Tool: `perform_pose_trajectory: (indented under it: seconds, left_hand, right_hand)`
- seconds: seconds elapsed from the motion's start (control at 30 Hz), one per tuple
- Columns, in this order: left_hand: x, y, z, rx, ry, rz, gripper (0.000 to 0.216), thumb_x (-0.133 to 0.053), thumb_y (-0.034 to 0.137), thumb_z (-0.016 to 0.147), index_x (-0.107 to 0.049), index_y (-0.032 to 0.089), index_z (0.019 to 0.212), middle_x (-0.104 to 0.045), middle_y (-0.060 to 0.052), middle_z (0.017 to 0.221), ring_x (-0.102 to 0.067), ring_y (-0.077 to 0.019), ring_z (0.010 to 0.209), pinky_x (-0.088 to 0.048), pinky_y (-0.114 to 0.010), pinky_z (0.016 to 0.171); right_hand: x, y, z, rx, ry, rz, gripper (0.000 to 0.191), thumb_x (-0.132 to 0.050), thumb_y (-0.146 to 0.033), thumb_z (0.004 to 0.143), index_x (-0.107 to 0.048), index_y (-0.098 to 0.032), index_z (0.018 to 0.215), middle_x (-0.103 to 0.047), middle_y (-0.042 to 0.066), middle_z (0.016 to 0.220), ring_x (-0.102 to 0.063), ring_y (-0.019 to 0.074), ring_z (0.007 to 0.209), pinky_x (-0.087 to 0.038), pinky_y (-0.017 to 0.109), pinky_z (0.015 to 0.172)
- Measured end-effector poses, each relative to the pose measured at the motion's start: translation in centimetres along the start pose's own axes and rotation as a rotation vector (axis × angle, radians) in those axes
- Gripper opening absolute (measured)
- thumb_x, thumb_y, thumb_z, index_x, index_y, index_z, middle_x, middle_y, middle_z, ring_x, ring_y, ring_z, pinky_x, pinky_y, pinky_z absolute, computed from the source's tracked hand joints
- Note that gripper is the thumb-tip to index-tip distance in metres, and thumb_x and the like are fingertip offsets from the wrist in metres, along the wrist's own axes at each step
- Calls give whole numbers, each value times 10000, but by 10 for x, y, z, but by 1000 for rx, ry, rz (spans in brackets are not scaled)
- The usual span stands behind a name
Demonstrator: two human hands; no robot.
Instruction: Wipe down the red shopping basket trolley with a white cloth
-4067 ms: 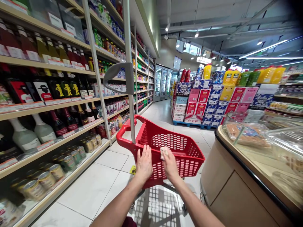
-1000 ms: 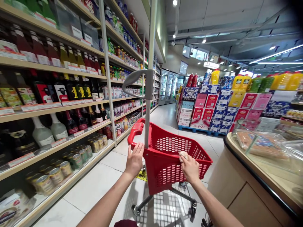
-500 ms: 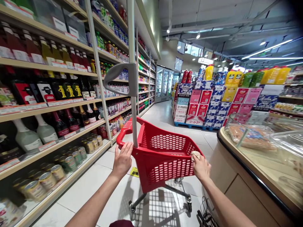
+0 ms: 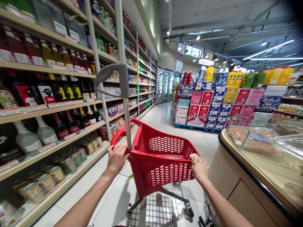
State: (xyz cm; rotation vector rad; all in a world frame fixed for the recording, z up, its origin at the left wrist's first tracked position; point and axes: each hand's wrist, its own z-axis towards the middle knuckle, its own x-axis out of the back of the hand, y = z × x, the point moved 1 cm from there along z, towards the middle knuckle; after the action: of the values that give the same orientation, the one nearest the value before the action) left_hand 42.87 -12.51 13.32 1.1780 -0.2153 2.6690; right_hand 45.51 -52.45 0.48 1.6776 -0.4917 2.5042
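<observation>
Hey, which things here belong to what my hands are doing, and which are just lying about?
In use:
- red shopping cart, left hand at its handle end
- pale crumpled wad, in the right hand at the rim

Just around:
- shelved bottles and cans
- stacked boxes
- counter

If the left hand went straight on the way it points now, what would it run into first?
The left hand seems to rest on the red cart handle, so that comes first; just beyond, the metal pole looks next in line, though depth is unclear.
</observation>
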Motion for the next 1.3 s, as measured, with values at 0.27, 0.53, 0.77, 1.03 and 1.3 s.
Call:
perform_pose_trajectory:
  seconds: [0.27,0.53,0.77,1.03,1.3]
  left_hand:
    - [1,38,4,57,-17,-5,135,-501,194,774,-571,205,889,-636,-61,941,-515,-232,922,-316,-411,843]
    - [4,75,-10,-82,-23,-142,250,-475,225,792,-547,195,1030,-608,-72,1044,-511,-219,993,-281,-427,926]
    - [-2,85,-7,-60,9,-320,370,-586,390,722,-531,165,1011,-584,-101,1085,-437,-261,1136,-272,-450,966]
    - [3,131,6,-268,-64,-461,344,-526,297,765,-515,187,1091,-582,-69,1132,-464,-207,1116,-294,-400,992]
    - [-17,118,24,17,-101,-342,490,-448,377,813,-420,142,1243,-407,-123,1340,-286,-264,1271,-223,-508,1031]
  right_hand:
    - [7,-146,-39,518,300,405,594,-372,-41,678,-483,-285,1208,-483,39,1259,-489,192,956,-402,349,773]
    - [18,-130,-36,325,256,498,517,-356,-138,734,-447,-258,1228,-532,51,1181,-493,211,978,-387,379,801]
    - [44,-133,-58,248,334,676,390,-370,-234,781,-541,-185,1128,-555,107,1103,-490,226,1024,-405,395,841]
    - [96,-121,-56,310,338,785,338,-397,-276,768,-613,-194,1014,-599,74,1084,-512,206,1015,-379,400,904]
    - [126,-118,-52,304,291,644,325,-363,-245,767,-648,-215,922,-646,30,1006,-539,195,913,-389,356,810]
